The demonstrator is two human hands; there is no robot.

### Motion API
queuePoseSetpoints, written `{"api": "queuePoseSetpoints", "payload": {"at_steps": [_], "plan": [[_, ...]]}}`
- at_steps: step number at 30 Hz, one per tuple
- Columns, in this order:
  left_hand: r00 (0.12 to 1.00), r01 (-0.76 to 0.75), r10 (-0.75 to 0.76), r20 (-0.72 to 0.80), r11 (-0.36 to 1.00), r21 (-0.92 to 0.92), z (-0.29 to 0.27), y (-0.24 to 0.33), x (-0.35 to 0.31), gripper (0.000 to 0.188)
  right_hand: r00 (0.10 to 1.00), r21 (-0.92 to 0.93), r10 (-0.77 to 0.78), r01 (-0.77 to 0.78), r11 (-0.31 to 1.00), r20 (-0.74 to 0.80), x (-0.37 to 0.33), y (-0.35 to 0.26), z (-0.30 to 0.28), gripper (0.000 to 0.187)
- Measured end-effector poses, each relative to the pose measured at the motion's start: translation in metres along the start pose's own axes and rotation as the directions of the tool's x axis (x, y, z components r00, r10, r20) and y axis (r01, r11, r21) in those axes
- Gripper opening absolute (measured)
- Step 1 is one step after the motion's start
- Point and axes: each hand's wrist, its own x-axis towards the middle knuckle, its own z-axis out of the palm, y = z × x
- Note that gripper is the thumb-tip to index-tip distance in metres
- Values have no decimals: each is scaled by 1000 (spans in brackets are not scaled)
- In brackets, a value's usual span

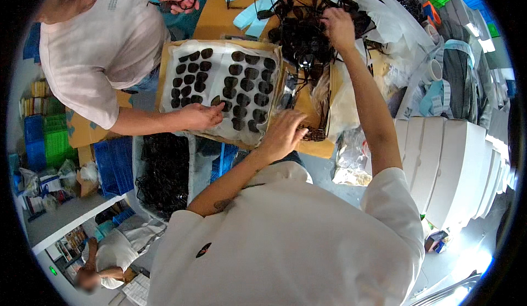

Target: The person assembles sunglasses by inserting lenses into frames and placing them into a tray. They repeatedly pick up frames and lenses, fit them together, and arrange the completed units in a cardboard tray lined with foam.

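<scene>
L hand point(282, 136) half-open by R edge of lens tray point(217, 75); R hand point(338, 27) part-curled at sunglasses pile point(301, 38) R of tray; grips unclear.

1. I see an orange-tan tabletop point(211, 18), bare in patches well left of the right hand point(338, 29).
2. Dark sunglasses point(299, 38) lie heaped beneath and beside that hand.
3. Pale blue strips point(265, 10) lie left of it; whitish plastic point(403, 26), right.
4. A shallow cardboard tray point(164, 81) sits just left of the left hand point(281, 137).
</scene>
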Motion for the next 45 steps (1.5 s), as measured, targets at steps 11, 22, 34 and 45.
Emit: {"api": "queuePoseSetpoints", "payload": {"at_steps": [11, 22, 34, 45], "plan": [[947, 294, -317, 50, 794, -532, -3, 0, -15, 32, 330, 442, 703, -592, 674, -630, -82, -15, -96, 16], [981, 110, -190, -37, 706, -699, -18, 8, 27, 36, 667, 778, 416, -598, -194, 617, -157, -216, -126, 25], [981, 33, -148, -122, 758, -651, 4, 2, -12, 27, 582, 712, 631, -699, 66, 513, -186, -256, -121, 20], [970, 40, -147, -192, 880, -474, 15, 14, 0, 27, 592, 734, 700, -664, 142, 400, -195, -239, -99, 13]]}}
